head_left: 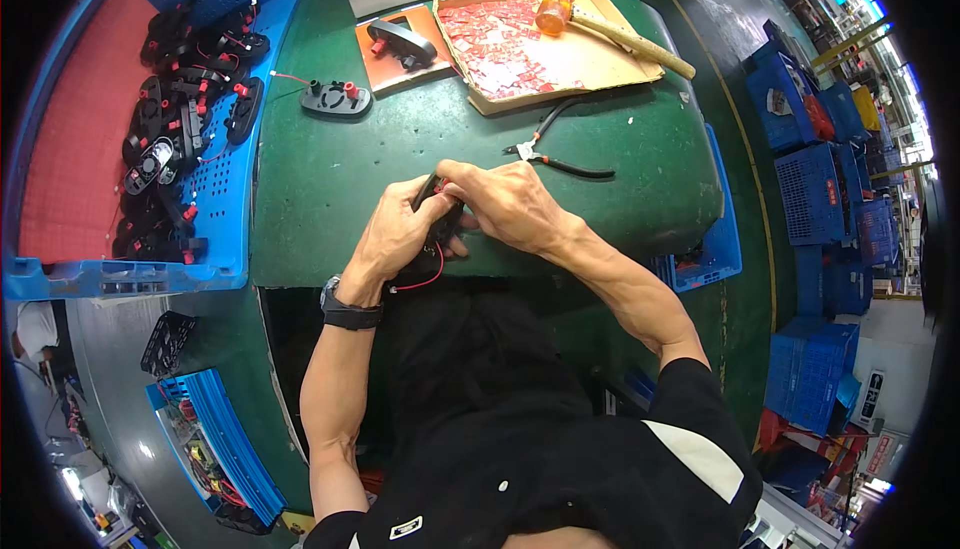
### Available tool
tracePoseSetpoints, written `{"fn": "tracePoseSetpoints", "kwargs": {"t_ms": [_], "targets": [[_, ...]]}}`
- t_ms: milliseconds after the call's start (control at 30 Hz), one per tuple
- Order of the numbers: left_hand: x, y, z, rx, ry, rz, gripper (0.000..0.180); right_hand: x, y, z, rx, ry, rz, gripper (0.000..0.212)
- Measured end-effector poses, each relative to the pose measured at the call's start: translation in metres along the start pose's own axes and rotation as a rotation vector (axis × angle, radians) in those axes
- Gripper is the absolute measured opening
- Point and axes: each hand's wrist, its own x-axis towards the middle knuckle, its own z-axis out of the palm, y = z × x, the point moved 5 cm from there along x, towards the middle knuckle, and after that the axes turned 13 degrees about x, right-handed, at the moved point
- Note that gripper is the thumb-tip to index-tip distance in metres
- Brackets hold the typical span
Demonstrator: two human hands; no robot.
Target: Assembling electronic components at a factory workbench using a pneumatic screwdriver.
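Observation:
Near the front edge of the green bench, my left hand (392,231) wraps round a black plastic housing (434,233) with a thin red wire hanging from it. My right hand (508,201) closes over the upper end of the same housing, its thumb and fingertips pressed together at a small red part. The fingers hide most of the housing, so I cannot tell how the red part sits. Just beyond lie side cutters (560,161) with black and orange handles. A similar black housing (336,99) with red pieces rests farther back on the left.
A cardboard tray (620,74) holds many small red pieces, with a mallet (632,39) lying across it. Another black housing (402,44) sits on an orange box (366,53). At left stands a blue crate (225,211) with several housings; more blue crates (808,374) line the right.

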Motion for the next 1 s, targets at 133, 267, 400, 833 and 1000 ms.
{"fn": "tracePoseSetpoints", "kwargs": {"t_ms": [133,267,400,833,1000], "targets": [[-0.001,0.001,-0.002,-0.024,-0.006,0.010,0.023,-0.009,-0.012,0.002,-0.065,0.168,-0.146,0.032],[-0.001,-0.003,-0.004,-0.012,0.012,0.056,0.022,-0.009,-0.012,0.002,-0.153,0.242,0.087,0.013],[-0.001,-0.005,-0.003,0.035,0.009,0.097,0.022,-0.006,-0.006,0.005,0.010,0.229,0.198,0.009],[0.003,-0.007,-0.003,-0.083,0.083,-0.039,0.023,-0.003,-0.004,0.001,-0.146,-0.041,0.166,0.011],[0.007,-0.010,-0.009,-0.061,-0.004,-0.124,0.028,-0.005,-0.018,-0.013,-0.178,0.007,0.092,0.012]]}}
